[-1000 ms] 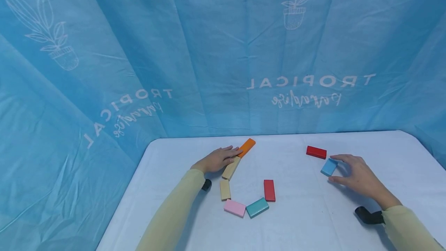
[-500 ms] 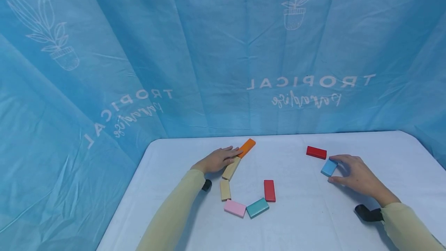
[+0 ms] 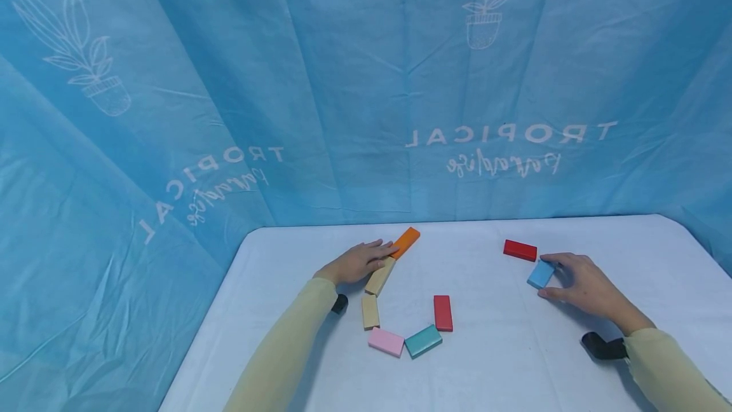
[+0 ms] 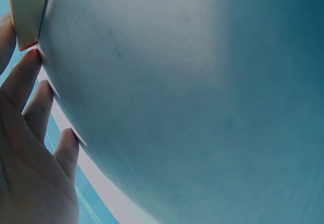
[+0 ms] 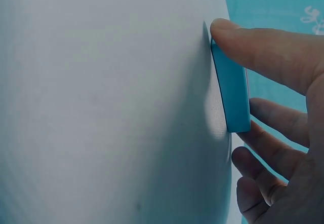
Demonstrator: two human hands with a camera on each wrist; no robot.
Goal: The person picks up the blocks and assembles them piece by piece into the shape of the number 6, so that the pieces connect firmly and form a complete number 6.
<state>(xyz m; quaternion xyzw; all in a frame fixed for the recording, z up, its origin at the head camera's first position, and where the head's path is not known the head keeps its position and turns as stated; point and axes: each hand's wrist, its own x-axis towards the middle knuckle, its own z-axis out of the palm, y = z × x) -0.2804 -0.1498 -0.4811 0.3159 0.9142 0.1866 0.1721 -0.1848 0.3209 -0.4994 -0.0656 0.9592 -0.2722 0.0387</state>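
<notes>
In the head view, my left hand (image 3: 356, 262) lies with fingers stretched over the joint between an orange block (image 3: 406, 242) and a plain wooden block (image 3: 380, 276). The left wrist view shows the wooden block (image 4: 29, 11) beside these fingers, the other fingers spread. On the right, my right hand (image 3: 583, 281) pinches a light blue block (image 3: 540, 274) by its ends, between thumb and fingers. A dark red block (image 3: 520, 250) lies just beyond the blue one, close to its far end. From the right wrist, the blue block (image 5: 232, 89) sits low on the cloth, thumb at its near end.
A second wooden block (image 3: 370, 312), a pink block (image 3: 386, 341), a teal block (image 3: 423, 341) and a red block (image 3: 443, 313) continue the curved row on the white tablecloth (image 3: 492, 374). A blue printed curtain (image 3: 354, 81) hangs behind the table.
The light blue block has tilted slightly flatter between my right thumb and fingers. My left hand and the other blocks look unmoved.
</notes>
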